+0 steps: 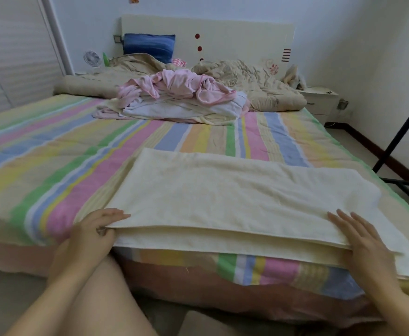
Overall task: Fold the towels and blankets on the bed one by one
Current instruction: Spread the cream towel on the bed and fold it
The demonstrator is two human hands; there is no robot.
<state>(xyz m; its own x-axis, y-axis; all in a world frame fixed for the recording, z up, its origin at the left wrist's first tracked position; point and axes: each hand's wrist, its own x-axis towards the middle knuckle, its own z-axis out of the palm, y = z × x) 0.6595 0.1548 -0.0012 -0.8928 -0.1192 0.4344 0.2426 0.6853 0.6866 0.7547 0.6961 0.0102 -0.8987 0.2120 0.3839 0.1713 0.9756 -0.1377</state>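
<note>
Head view: cream towel (222, 197) lies flat at near edge of the striped bed (53, 154), doubled, w/ layer edges facing the person. Long axis runs L–R.

L hand (96, 229) pinches near-left corner, fingers curled on top layer. R hand (358, 236) rests flat on near-right end, fingers straight, gripping nothing; thumb hidden.

One hand per short end, so next fold prob. carries one end across to the other.

Unfolded pile (179, 98) sits well beyond, mid-bed.
</note>
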